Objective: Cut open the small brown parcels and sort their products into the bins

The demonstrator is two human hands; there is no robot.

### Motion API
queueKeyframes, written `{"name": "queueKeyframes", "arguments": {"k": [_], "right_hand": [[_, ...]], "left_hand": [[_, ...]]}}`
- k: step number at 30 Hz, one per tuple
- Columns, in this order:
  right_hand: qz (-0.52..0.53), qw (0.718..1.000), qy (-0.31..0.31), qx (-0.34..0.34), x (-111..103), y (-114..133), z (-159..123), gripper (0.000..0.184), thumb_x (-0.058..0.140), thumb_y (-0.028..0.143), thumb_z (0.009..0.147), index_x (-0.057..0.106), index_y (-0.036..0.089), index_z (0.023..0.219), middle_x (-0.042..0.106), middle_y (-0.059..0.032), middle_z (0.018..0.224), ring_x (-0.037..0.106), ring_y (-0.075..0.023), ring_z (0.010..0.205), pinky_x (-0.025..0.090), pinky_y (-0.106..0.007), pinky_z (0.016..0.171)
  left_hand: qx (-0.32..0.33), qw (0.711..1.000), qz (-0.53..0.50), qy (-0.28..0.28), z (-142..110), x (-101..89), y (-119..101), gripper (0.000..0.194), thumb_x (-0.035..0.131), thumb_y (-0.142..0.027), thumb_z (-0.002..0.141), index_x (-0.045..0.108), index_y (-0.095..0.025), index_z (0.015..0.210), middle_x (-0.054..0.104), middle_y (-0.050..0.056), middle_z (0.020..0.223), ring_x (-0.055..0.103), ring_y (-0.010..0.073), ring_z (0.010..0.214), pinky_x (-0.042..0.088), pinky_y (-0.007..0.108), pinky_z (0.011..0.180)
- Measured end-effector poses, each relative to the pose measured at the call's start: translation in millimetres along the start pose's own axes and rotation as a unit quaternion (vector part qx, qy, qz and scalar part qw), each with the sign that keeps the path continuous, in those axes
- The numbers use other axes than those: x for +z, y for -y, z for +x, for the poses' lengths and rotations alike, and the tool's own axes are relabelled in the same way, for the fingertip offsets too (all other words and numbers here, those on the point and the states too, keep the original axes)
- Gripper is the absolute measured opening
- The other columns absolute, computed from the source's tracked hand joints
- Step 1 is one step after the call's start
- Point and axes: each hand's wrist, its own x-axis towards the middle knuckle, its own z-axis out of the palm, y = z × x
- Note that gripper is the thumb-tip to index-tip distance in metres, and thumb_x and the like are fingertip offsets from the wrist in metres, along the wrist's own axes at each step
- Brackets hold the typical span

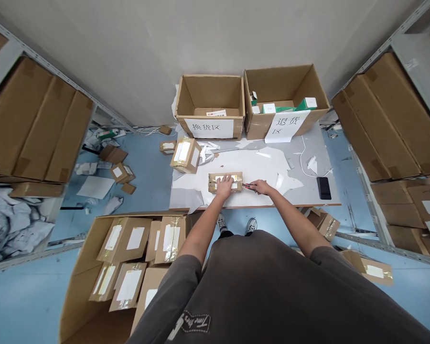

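On the white-covered part of the table lies a small taped cardboard box (239,177). My left hand (224,185) rests on top of it, fingers spread and lying flat across a label. In my right hand (261,187) is a red-and-black utility knife (250,186), its tip touching or very near the box's right end. The blade itself is too small to make out. Left of this box stands a larger taped carton (185,155) with white labels, and a smaller box (167,146) sits beside that carton.
Two large open cartons (209,129) (286,125) with paper signs stand at the table's back. A phone (323,188) and a white cable (302,160) lie right. A big carton (77,267) of labelled boxes is at my left. Shelves with cartons (390,119) flank both sides.
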Motion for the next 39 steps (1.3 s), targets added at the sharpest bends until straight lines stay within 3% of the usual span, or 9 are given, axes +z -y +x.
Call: {"name": "queueKeyframes", "arguments": {"k": [4, 8, 15, 18, 21, 25, 30, 33, 39], "right_hand": [[0.188, 0.982, -0.013, 0.01, 18, -19, -12, 0.031, 0.071, 0.048, 0.093, 0.08, 0.02, 0.102, 0.065, 0.0035, 0.06, 0.057, -0.0151, 0.048, 0.05, -0.028, 0.057], [0.322, 0.946, -0.041, 0.026, 21, -32, -29, 0.034, 0.077, 0.049, 0.088, 0.076, 0.019, 0.104, 0.064, 0.0039, 0.058, 0.055, -0.0147, 0.044, 0.047, -0.026, 0.047], [0.521, 0.835, -0.177, -0.01, 21, -10, -47, 0.051, 0.063, 0.073, 0.093, 0.061, 0.023, 0.104, 0.069, -0.0003, 0.074, 0.063, -0.0161, 0.056, 0.056, -0.029, 0.057], [0.536, 0.819, -0.203, -0.018, 28, -1, -49, 0.054, 0.059, 0.077, 0.092, 0.06, 0.024, 0.105, 0.07, -0.0013, 0.079, 0.065, -0.0172, 0.061, 0.059, -0.031, 0.063], [0.539, 0.814, -0.218, -0.011, 36, -2, -49, 0.057, 0.063, 0.077, 0.089, 0.063, 0.023, 0.107, 0.071, -0.0017, 0.08, 0.066, -0.0177, 0.064, 0.061, -0.033, 0.068], [0.436, 0.872, -0.225, 0.002, 43, -10, -44, 0.05, 0.071, 0.069, 0.088, 0.073, 0.021, 0.106, 0.073, -0.0032, 0.085, 0.069, -0.0203, 0.079, 0.06, -0.034, 0.078], [0.11, 0.973, -0.204, -0.009, 36, -16, -32, 0.032, 0.073, 0.043, 0.094, 0.078, 0.023, 0.118, 0.075, -0.0069, 0.108, 0.068, -0.0251, 0.103, 0.052, -0.035, 0.091], [-0.054, 0.98, -0.192, -0.008, 27, -11, -23, 0.032, 0.073, 0.037, 0.097, 0.077, 0.025, 0.127, 0.073, -0.0095, 0.115, 0.064, -0.0279, 0.114, 0.046, -0.035, 0.095], [-0.2, 0.958, -0.203, -0.04, 22, 13, -12, 0.031, 0.067, 0.037, 0.104, 0.074, 0.026, 0.133, 0.067, -0.0138, 0.124, 0.057, -0.031, 0.119, 0.038, -0.038, 0.097]], "left_hand": [[0.004, 1.0, -0.011, 0.002, -1, 1.2, 5, 0.062, 0.078, -0.034, 0.092, 0.055, -0.028, 0.149, 0.042, 0.012, 0.174, 0.031, 0.0335, 0.163, 0.029, 0.058, 0.127], [-0.005, 0.999, -0.032, -0.006, 3, -6.2, 2, 0.045, 0.06, -0.037, 0.104, 0.057, -0.03, 0.148, 0.051, 0.011, 0.167, 0.037, 0.0337, 0.158, 0.035, 0.057, 0.123], [-0.009, 1.0, 0.003, 0.006, 38, -22.2, -9, 0.069, 0.071, -0.015, 0.087, 0.051, -0.025, 0.152, 0.052, 0.016, 0.16, 0.04, 0.0349, 0.153, 0.035, 0.051, 0.122], [-0.018, 0.999, 0.023, 0.045, 48, -23.0, -12, 0.075, 0.073, -0.013, 0.085, 0.047, -0.024, 0.154, 0.059, 0.017, 0.152, 0.053, 0.0351, 0.141, 0.036, 0.053, 0.12], [0.003, 0.999, 0.035, 0.035, 51, -22.1, -12, 0.061, 0.069, -0.014, 0.089, 0.053, -0.021, 0.148, 0.063, 0.018, 0.142, 0.059, 0.0336, 0.132, 0.041, 0.049, 0.114], [0.024, 0.998, 0.037, 0.035, 48, -22.6, -9, 0.049, 0.067, -0.022, 0.095, 0.056, -0.018, 0.143, 0.064, 0.019, 0.138, 0.06, 0.033, 0.129, 0.044, 0.044, 0.111], [0.045, 0.997, 0.042, 0.036, 45, -25.7, -3, 0.045, 0.065, -0.029, 0.1, 0.056, -0.016, 0.142, 0.063, 0.02, 0.137, 0.06, 0.0328, 0.129, 0.044, 0.043, 0.112], [0.056, 0.997, 0.036, 0.035, 42, -26.2, -1, 0.049, 0.065, -0.031, 0.1, 0.053, -0.019, 0.145, 0.063, 0.019, 0.138, 0.06, 0.0321, 0.13, 0.044, 0.043, 0.113], [0.05, 0.998, 0.026, 0.022, 38, -24.4, -3, 0.049, 0.064, -0.024, 0.099, 0.05, -0.019, 0.145, 0.064, 0.018, 0.138, 0.059, 0.0313, 0.131, 0.043, 0.042, 0.113]]}}
